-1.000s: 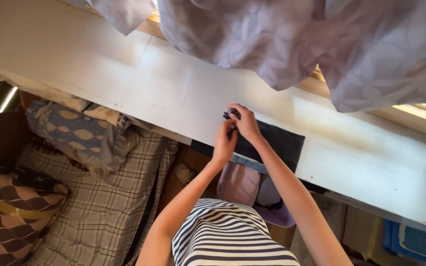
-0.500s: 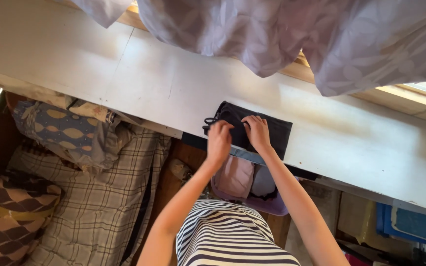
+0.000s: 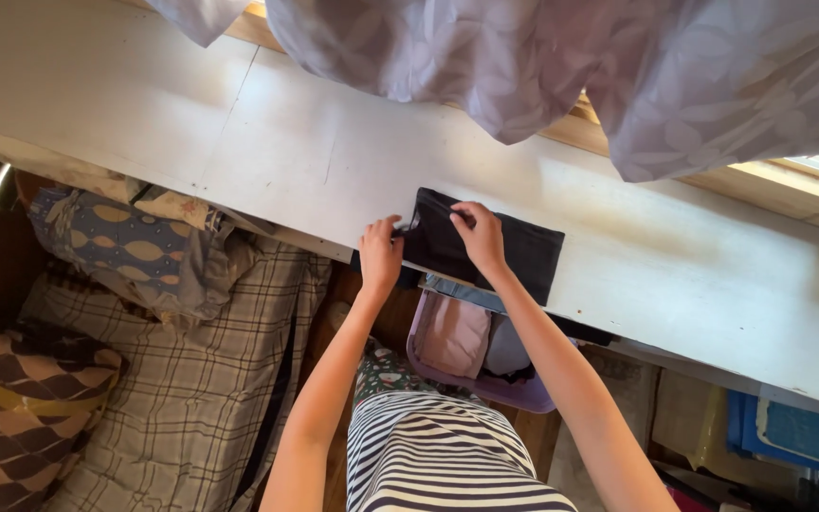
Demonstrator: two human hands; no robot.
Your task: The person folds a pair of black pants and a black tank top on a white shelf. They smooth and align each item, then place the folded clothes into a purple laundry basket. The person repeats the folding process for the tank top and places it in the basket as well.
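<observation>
- Left hand [image 3: 380, 254]: grip pinched on the left edge of the dark folded garment [image 3: 514, 251], at the near edge of the white counter [image 3: 267, 152].
- Right hand [image 3: 479, 237]: placed flat on top of the garment, just right of the left grip; fingers curled over the fabric near its upper left corner. Whether they clench the cloth or only press on it cannot be told.
- Dark folded garment: lies flat on the counter and extends to the right of both grips; its near edge overhangs the counter edge slightly.
- Purple basket [image 3: 485, 387]: directly below the grips, under the counter edge, containing folded pink and grey cloth.
- Pale patterned fabric [image 3: 542, 66]: hangs above the counter, beyond both grips.
- Checked blanket [image 3: 201, 398]: well left of and below the left grip, with a blue spotted bundle [image 3: 120, 248] resting at its upper end.
</observation>
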